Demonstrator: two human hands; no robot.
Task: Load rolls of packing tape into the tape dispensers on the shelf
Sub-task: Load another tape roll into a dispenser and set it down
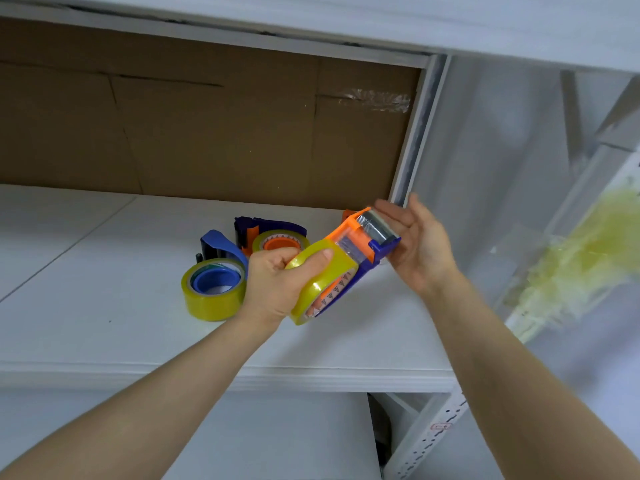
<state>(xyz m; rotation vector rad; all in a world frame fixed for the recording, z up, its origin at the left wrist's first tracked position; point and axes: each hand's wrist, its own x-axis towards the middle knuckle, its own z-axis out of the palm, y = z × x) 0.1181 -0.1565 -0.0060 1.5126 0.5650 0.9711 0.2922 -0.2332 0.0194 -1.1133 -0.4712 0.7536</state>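
**Head view.** The left hand [277,282] holds a dispenser [360,237] above the front of the white shelf [104,306]. Its fingers curl over the yellow roll [325,282] seated in the frame, and the thumb presses on the roll's outer face. The right hand [420,244] is spread with its fingers nearly straight. Its palm lies against the dispenser's blue nose beside the metal roller, and it pinches nothing. A strip of clear tape appears to run from the roll across the orange plate toward the roller. Threading looks to be the step in hand, though the free end is too glossy to trace.

Behind the left hand, on the shelf, lies a blue dispenser [221,247] carrying tape on a blue hub. Just beyond it is a rear dispenser [273,230] with tape on an orange hub. Both seem loaded. Brown cardboard [207,133] backs the bay.

**Handling, as judged.** The roll is probably light and rigid across its core, with a slick outer face that offers poor purchase — better held across its flat sides or through the frame. The dispenser looks like stiff, light plastic, and the cutter at its nose is likely sharp. The free tape end should be limp and sticky and will cling to skin, so it is best pinched at its very edge.
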